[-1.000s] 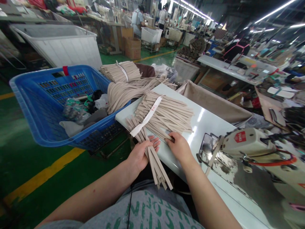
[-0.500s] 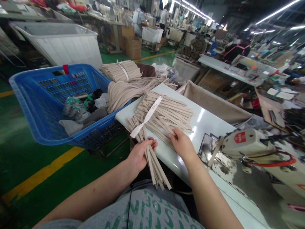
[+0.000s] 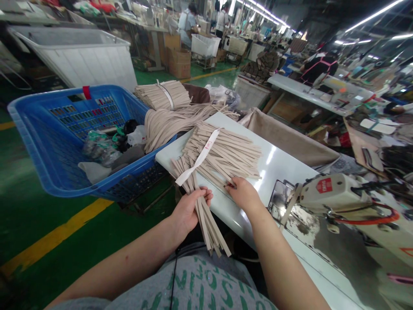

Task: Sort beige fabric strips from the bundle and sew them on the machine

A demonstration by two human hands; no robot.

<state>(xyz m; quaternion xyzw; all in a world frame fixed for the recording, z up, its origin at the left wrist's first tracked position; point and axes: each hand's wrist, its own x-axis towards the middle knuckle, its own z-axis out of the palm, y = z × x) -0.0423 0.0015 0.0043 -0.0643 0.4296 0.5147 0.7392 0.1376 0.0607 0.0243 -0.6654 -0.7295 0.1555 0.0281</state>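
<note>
Now, left hand (image 3: 187, 211) closed round loose sheaf of strips (image 3: 211, 228), sheaf's long axis 11 to 5 o'clock, free ends towards body. Right hand (image 3: 245, 196) curled, fingertips apparently pinching end of one strip at near side of beige bundle (image 3: 226, 150). Bundle lies on white tabletop (image 3: 235, 215), 11 o'clock from right hand, strips running roughly 10 to 4, marked paper band (image 3: 201, 158) across them. Right hand nearer bundle's broad fan; left nearer band's low end. Sewing machine (image 3: 335, 193) at 3 o'clock from right hand.
</note>
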